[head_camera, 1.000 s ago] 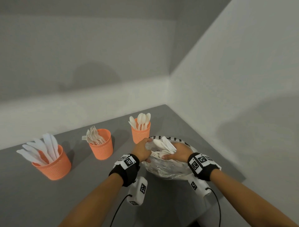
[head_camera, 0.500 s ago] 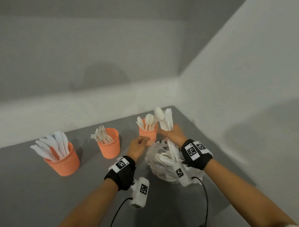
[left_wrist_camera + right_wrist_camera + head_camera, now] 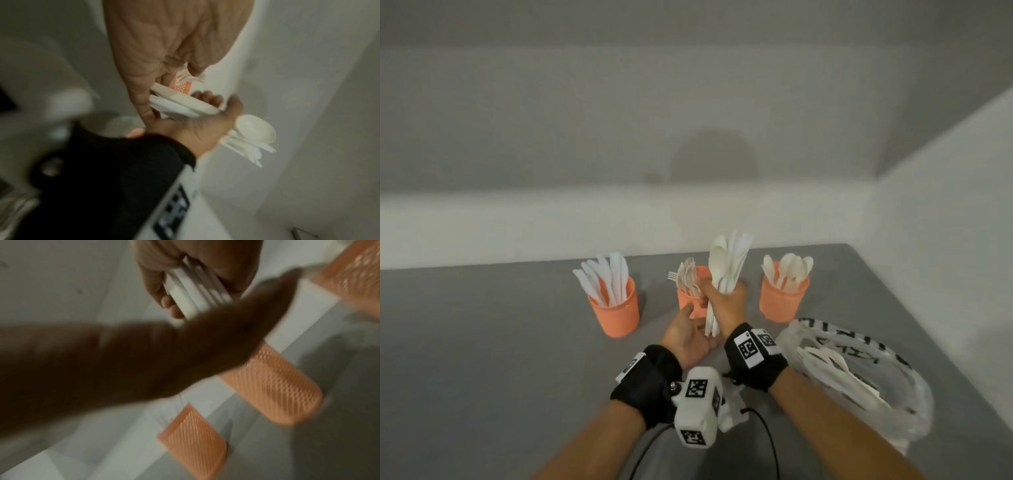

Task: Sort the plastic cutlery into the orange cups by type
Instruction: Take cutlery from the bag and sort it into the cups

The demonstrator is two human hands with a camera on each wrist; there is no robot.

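Grey tabletop (image 3: pixel 482 342) in a corner of pale walls. R hand (image 3: pixel 726 301) fisted round a mixed bundle of white plastic cutlery (image 3: pixel 727 270), held upright above the table, spoon bowl and other heads fanned at top. L hand (image 3: pixel 688 334) flat, palm up, fingers straight, just under the handle ends; contact unclear. Behind: knife cup (image 3: pixel 616 308), fork cup (image 3: pixel 688 301), spoon cup (image 3: pixel 782 299), well apart in a row. Clear plastic bag (image 3: pixel 859 377) w/ more cutlery to the right. Risk: bundle is mixed and slick, so easing the grip to pick one piece could let several slide out; bundle sits close to the fork cup, could tip it.
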